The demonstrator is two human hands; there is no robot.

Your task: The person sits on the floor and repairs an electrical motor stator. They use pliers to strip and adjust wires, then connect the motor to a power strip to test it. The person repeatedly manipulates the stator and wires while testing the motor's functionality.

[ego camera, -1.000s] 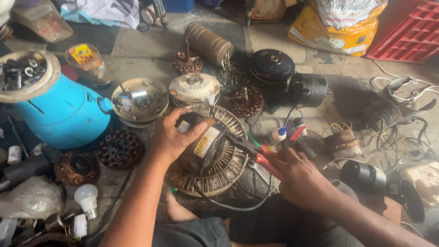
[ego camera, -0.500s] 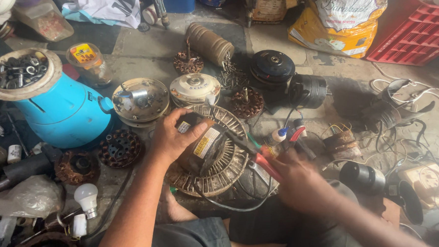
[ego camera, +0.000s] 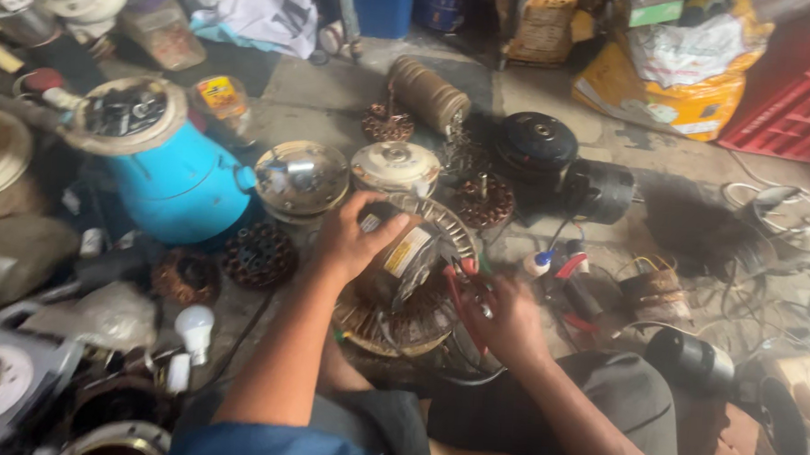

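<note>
Since the earlier frames the right hand [ego camera: 501, 323] has drawn in from the right to the edge of the fan motor [ego camera: 403, 273], and its red-handled pliers [ego camera: 464, 289] now point at the motor's right rim; the left hand [ego camera: 354, 239] has stayed on top of the motor.

The fan motor lies on the floor [ego camera: 338, 88] just in front of the person's knees. It is a round, flat unit with a ring of copper-coloured windings around its rim and a dark centre bearing a yellow and white label. The left hand lies spread over its top, fingers curled on the centre part. The right hand is closed around the pliers' handles.

Around it, from largest to smallest: a blue kettle-shaped jug [ego camera: 175, 176] stands to the left, a red crate [ego camera: 793, 99] at far right, a black motor [ego camera: 598, 190] behind to the right, a shiny metal cover [ego camera: 301, 177] and a cream round cap [ego camera: 394, 166] just behind the motor, and a white bulb [ego camera: 194, 323] at lower left. Loose wires [ego camera: 767, 280] lie tangled at right.
</note>
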